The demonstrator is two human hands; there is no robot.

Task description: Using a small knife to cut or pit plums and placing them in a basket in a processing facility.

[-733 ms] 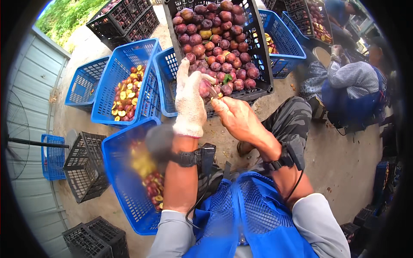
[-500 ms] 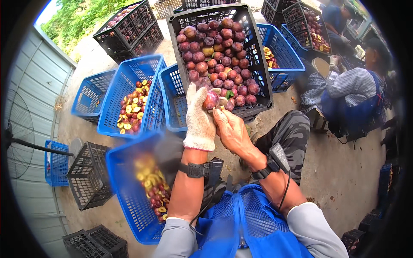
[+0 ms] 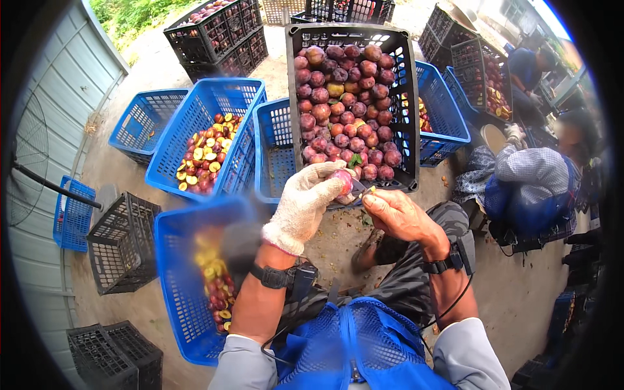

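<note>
The left hand [image 3: 305, 205], in a pale knit glove, has its fingers [image 3: 328, 175] clamped on a red plum [image 3: 343, 182] held just in front of the person's knees. The bare right hand [image 3: 396, 214] meets it from the right, fingers together, pinching something small at the plum's side; whether this is a blade cannot be told.

Directly beyond the hands stands a black crate [image 3: 409, 117] heaped with whole red plums, tilted toward the person. Blue crates [image 3: 448, 110] flank it on both sides. A further blue crate [image 3: 195, 110] to the left holds cut plum halves showing yellow flesh. Another blue crate [image 3: 172, 279], blurred, sits beside the left forearm with cut fruit inside. Empty black crates [image 3: 120, 240] stand on the concrete floor [image 3: 520, 292] at left. A seated person [image 3: 530, 188] works to the right.
</note>
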